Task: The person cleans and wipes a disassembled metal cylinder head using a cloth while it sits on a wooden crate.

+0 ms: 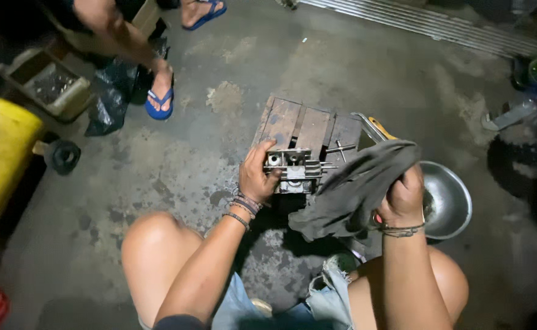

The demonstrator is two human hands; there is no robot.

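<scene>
**Engine part being steadied on a wooden block while a rag is being brought in**

The concrete floor (354,67) is showing oil stains all around the squatting person. At nine o'clock a yellow tank (0,153) is standing, and at eleven o'clock another person's foot in a blue sandal (158,101) is resting near a black bag (109,98). At three o'clock from the work, a steel bowl (455,201) is sitting just beside the right hand (406,195), which is clutching a bunched dark grey rag (354,189), fingers closed tight round the cloth. The wooden block (299,125) is lying at twelve o'clock from the hands, bearing the metal engine part (293,168) on its near edge. The left hand (256,174) is wrapping round the part's left side, gripping it firmly.

Judging by the pose, wiping is going best if the left hand is keeping the part pressed to the block, and a fresh fold of rag is working around the protruding studs (332,157) rather than snagging on them
</scene>
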